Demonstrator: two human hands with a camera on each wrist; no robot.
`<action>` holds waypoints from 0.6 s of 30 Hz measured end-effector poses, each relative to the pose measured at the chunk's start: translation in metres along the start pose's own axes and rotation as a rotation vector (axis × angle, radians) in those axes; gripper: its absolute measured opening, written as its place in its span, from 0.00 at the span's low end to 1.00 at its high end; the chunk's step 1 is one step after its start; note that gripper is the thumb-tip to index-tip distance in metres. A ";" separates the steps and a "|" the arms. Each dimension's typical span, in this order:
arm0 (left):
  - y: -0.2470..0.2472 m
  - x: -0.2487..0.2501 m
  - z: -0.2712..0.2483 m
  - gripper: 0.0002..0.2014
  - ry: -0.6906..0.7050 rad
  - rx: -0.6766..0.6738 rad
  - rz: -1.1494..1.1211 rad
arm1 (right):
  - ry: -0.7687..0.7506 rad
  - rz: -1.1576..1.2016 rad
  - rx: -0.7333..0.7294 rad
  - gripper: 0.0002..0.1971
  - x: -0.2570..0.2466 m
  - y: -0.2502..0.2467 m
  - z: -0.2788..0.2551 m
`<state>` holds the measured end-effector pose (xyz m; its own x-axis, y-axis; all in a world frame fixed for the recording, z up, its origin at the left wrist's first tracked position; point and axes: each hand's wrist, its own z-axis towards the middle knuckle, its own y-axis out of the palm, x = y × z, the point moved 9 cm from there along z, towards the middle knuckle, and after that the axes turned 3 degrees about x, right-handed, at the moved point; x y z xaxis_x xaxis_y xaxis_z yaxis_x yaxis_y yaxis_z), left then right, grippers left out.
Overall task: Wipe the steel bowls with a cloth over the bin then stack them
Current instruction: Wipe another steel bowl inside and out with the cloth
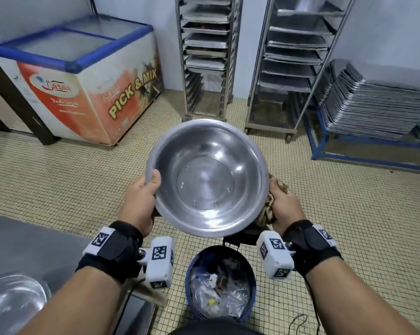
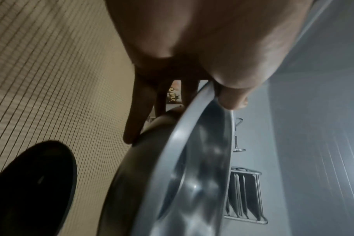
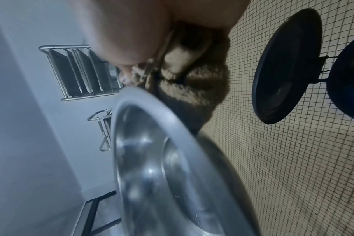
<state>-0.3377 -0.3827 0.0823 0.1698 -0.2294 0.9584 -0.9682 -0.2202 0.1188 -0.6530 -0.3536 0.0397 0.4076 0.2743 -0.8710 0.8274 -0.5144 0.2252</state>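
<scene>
I hold a large steel bowl (image 1: 207, 176) in the air, its mouth tilted towards me, just beyond the blue bin (image 1: 220, 284). My left hand (image 1: 141, 201) grips its left rim, thumb over the edge and fingers (image 2: 135, 118) spread on the outside of the bowl (image 2: 194, 175). My right hand (image 1: 282, 204) holds a brownish cloth (image 1: 268, 209) against the bowl's right rim and outer wall. In the right wrist view the fuzzy cloth (image 3: 192, 89) is bunched under the palm against the bowl (image 3: 162, 159). A second steel bowl (image 1: 13, 303) sits on the steel counter (image 1: 34, 247) at bottom left.
The bin holds crumpled plastic waste; its dark lid (image 3: 287, 67) hangs open behind it. Beyond stand a chest freezer (image 1: 83, 76), two tray racks (image 1: 207, 52) and a stack of trays (image 1: 378, 105) on a blue frame. A cable (image 1: 298, 322) lies on the tiled floor.
</scene>
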 end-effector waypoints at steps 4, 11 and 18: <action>-0.002 0.011 -0.009 0.08 0.115 -0.016 0.166 | 0.000 0.008 -0.042 0.12 0.002 0.001 -0.006; 0.001 0.030 -0.027 0.49 0.283 -0.371 0.200 | 0.028 0.017 -0.054 0.14 0.000 -0.006 -0.014; 0.015 0.041 -0.052 0.40 0.339 -0.574 0.678 | 0.062 -0.025 -0.055 0.19 -0.004 -0.024 -0.012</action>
<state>-0.3546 -0.3456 0.1369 -0.4364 0.1701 0.8835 -0.7988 0.3787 -0.4675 -0.6697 -0.3330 0.0430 0.4086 0.3368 -0.8483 0.8567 -0.4622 0.2291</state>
